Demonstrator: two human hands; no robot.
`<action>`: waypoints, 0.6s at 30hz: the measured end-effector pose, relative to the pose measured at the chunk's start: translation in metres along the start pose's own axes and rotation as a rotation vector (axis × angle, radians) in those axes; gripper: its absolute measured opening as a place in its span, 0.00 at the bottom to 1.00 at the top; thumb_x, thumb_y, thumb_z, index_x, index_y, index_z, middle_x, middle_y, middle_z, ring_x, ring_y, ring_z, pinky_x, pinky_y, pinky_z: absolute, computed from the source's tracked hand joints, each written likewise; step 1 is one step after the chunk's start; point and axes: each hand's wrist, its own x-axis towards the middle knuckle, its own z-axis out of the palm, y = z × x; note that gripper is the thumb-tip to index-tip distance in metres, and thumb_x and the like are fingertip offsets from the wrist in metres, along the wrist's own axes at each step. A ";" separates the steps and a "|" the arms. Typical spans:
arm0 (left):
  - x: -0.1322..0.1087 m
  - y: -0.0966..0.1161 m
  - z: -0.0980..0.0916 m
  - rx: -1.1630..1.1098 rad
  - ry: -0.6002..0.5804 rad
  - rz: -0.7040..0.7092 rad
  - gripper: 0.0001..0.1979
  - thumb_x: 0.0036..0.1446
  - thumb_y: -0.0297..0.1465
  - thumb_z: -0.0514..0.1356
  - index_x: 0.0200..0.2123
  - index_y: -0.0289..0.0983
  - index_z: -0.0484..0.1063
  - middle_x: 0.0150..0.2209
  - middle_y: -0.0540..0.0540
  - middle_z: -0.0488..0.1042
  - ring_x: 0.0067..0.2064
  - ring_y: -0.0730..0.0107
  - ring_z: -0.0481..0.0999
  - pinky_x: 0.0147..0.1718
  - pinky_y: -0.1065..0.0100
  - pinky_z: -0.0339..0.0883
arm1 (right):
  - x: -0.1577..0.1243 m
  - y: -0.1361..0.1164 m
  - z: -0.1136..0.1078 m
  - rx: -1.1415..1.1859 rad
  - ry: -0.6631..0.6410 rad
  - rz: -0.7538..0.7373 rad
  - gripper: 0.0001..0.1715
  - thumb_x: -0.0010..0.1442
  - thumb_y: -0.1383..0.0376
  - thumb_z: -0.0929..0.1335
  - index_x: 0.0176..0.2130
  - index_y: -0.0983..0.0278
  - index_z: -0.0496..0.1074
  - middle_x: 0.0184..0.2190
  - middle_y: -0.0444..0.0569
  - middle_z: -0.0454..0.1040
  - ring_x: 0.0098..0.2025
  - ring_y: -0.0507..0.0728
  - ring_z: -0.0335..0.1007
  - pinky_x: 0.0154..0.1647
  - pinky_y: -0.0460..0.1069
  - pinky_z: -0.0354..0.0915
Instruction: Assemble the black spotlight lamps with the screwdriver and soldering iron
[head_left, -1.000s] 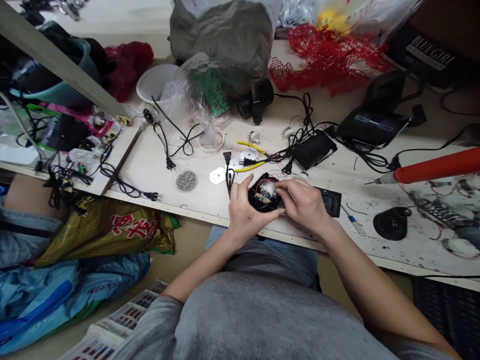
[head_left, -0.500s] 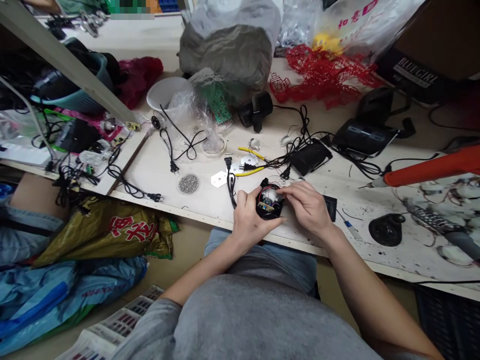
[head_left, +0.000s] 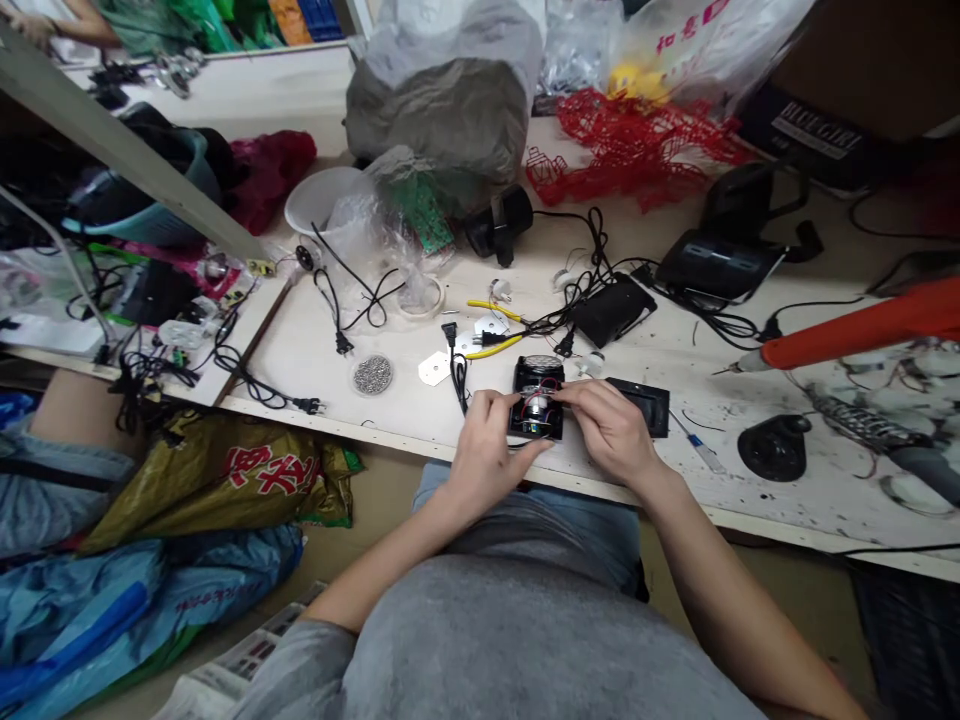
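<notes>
Gripping boxy black plastic housing [head_left: 519, 372] by its left side with left hand [head_left: 487, 447], with thumb stretched along near edge, probably to brace against sliding. Located at front edge of long off-white bench [head_left: 405, 422], right in front of torso, with uncovered side facing up, likely for a straight view into the cavity. Showing inside: thin red wires [head_left: 552, 382], white rounded part [head_left: 537, 403], silvery round disc [head_left: 540, 362] at far end.

Touching right rim with right hand [head_left: 616, 425], with fingertips drawn together near the wires. Too small and hidden to tell about a pinch on something versus plain contact. Apparently splitting work between 2 hands: steadying with left, fine handling with right.

Lying just behind right hand, partly hidden: flat black rectangular plastic frame [head_left: 651, 406], perhaps parked there for short reach. Lying beyond housing, near: yellow-handled pliers [head_left: 496, 349], among flat white metal-looking plates [head_left: 433, 368] with clipped corners. Gathered in round clear shallow dish [head_left: 391, 378], left of plates: tiny silvery metal pieces [head_left: 372, 375], presumably contained against rolling away. Jutting in from right, well apart from housing: orange-red pointed tool [head_left: 847, 334], with tip aimed leftward, maybe for quick pick-up; support not visible.
</notes>
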 end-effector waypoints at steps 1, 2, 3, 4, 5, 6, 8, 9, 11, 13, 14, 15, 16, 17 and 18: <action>0.003 -0.003 -0.007 -0.013 0.003 0.019 0.24 0.58 0.36 0.69 0.53 0.36 0.67 0.44 0.42 0.71 0.47 0.59 0.75 0.45 0.59 0.75 | 0.000 0.000 0.000 -0.009 0.004 -0.005 0.16 0.69 0.72 0.61 0.46 0.61 0.75 0.40 0.52 0.79 0.44 0.58 0.77 0.45 0.57 0.74; 0.006 -0.006 -0.013 -0.026 0.009 0.048 0.18 0.60 0.34 0.67 0.52 0.37 0.69 0.43 0.43 0.72 0.46 0.61 0.76 0.44 0.61 0.75 | -0.001 0.000 0.001 -0.019 0.008 -0.011 0.16 0.69 0.72 0.61 0.47 0.61 0.75 0.40 0.52 0.79 0.44 0.58 0.76 0.46 0.57 0.74; 0.009 -0.009 -0.017 -0.038 0.011 0.087 0.13 0.62 0.31 0.64 0.49 0.37 0.71 0.42 0.43 0.73 0.44 0.63 0.77 0.42 0.63 0.75 | 0.000 0.000 0.002 -0.029 0.011 -0.017 0.15 0.68 0.73 0.61 0.47 0.62 0.74 0.40 0.53 0.78 0.44 0.58 0.76 0.46 0.57 0.74; 0.013 -0.013 -0.020 -0.050 0.006 0.137 0.09 0.64 0.29 0.62 0.47 0.37 0.72 0.40 0.44 0.75 0.43 0.65 0.78 0.41 0.65 0.75 | 0.000 -0.001 0.002 -0.037 0.013 -0.022 0.15 0.68 0.73 0.61 0.47 0.62 0.74 0.40 0.53 0.78 0.44 0.58 0.76 0.47 0.57 0.74; 0.017 -0.017 -0.022 -0.058 -0.008 0.189 0.06 0.65 0.26 0.60 0.45 0.38 0.73 0.38 0.45 0.76 0.41 0.67 0.78 0.39 0.67 0.74 | 0.000 -0.001 0.003 -0.045 0.014 -0.025 0.15 0.68 0.74 0.61 0.47 0.63 0.74 0.39 0.53 0.78 0.44 0.58 0.76 0.47 0.57 0.74; 0.021 -0.020 -0.023 -0.062 -0.031 0.233 0.06 0.65 0.25 0.59 0.43 0.38 0.74 0.37 0.46 0.77 0.39 0.68 0.79 0.38 0.67 0.74 | 0.001 -0.001 0.004 -0.051 0.012 -0.026 0.16 0.67 0.74 0.61 0.47 0.63 0.74 0.39 0.53 0.78 0.44 0.58 0.76 0.47 0.56 0.74; 0.029 -0.026 -0.023 -0.051 -0.085 0.278 0.04 0.65 0.26 0.60 0.40 0.38 0.74 0.34 0.47 0.78 0.37 0.69 0.79 0.37 0.68 0.73 | 0.002 -0.002 0.007 -0.060 0.005 -0.026 0.16 0.67 0.75 0.61 0.47 0.62 0.74 0.39 0.53 0.78 0.44 0.58 0.75 0.47 0.56 0.74; 0.034 -0.029 -0.023 -0.035 -0.111 0.282 0.02 0.64 0.27 0.62 0.38 0.39 0.74 0.33 0.48 0.78 0.36 0.68 0.79 0.36 0.67 0.73 | 0.003 -0.002 0.008 -0.064 0.000 -0.029 0.17 0.67 0.75 0.61 0.47 0.62 0.74 0.40 0.52 0.78 0.44 0.58 0.75 0.46 0.56 0.74; 0.041 -0.032 -0.022 -0.001 -0.157 0.277 0.04 0.61 0.27 0.64 0.34 0.39 0.72 0.30 0.50 0.76 0.33 0.69 0.77 0.33 0.69 0.71 | 0.006 -0.001 0.010 -0.076 -0.010 -0.045 0.18 0.66 0.76 0.60 0.47 0.63 0.74 0.40 0.53 0.78 0.44 0.59 0.75 0.46 0.56 0.74; 0.047 -0.032 -0.023 0.024 -0.192 0.274 0.06 0.59 0.26 0.64 0.31 0.39 0.70 0.28 0.51 0.73 0.31 0.70 0.75 0.30 0.70 0.68 | 0.008 -0.001 0.011 -0.087 -0.017 -0.058 0.18 0.65 0.77 0.60 0.47 0.64 0.74 0.40 0.53 0.77 0.45 0.59 0.75 0.46 0.56 0.74; 0.048 -0.031 -0.025 0.029 -0.205 0.265 0.06 0.59 0.26 0.64 0.32 0.39 0.69 0.29 0.51 0.73 0.30 0.71 0.74 0.30 0.70 0.68 | 0.008 -0.001 0.010 -0.094 -0.017 -0.058 0.19 0.65 0.77 0.60 0.47 0.63 0.74 0.40 0.53 0.77 0.45 0.59 0.75 0.46 0.56 0.74; 0.049 -0.030 -0.027 0.030 -0.205 0.257 0.05 0.59 0.27 0.64 0.33 0.39 0.69 0.31 0.50 0.72 0.31 0.71 0.73 0.29 0.70 0.68 | 0.008 -0.002 0.008 -0.104 -0.009 -0.052 0.20 0.65 0.77 0.60 0.48 0.63 0.74 0.40 0.53 0.77 0.45 0.59 0.75 0.47 0.56 0.74; 0.048 -0.028 -0.029 0.031 -0.190 0.255 0.05 0.60 0.29 0.64 0.36 0.39 0.69 0.33 0.49 0.72 0.32 0.70 0.73 0.30 0.70 0.68 | 0.008 -0.004 0.006 -0.118 0.011 -0.041 0.20 0.65 0.77 0.60 0.49 0.62 0.74 0.41 0.53 0.77 0.45 0.59 0.75 0.47 0.56 0.74; 0.047 -0.026 -0.032 0.037 -0.161 0.268 0.07 0.60 0.31 0.64 0.38 0.39 0.69 0.34 0.48 0.72 0.34 0.69 0.74 0.31 0.69 0.69 | 0.005 -0.008 0.003 -0.138 0.043 -0.027 0.21 0.65 0.77 0.61 0.50 0.62 0.74 0.42 0.54 0.77 0.45 0.60 0.75 0.47 0.57 0.74; 0.045 -0.025 -0.034 0.049 -0.127 0.303 0.08 0.60 0.33 0.65 0.40 0.38 0.70 0.36 0.46 0.73 0.36 0.67 0.74 0.33 0.67 0.70 | 0.002 -0.014 0.001 -0.161 0.083 -0.007 0.22 0.65 0.77 0.61 0.52 0.61 0.73 0.42 0.54 0.76 0.45 0.60 0.75 0.46 0.57 0.75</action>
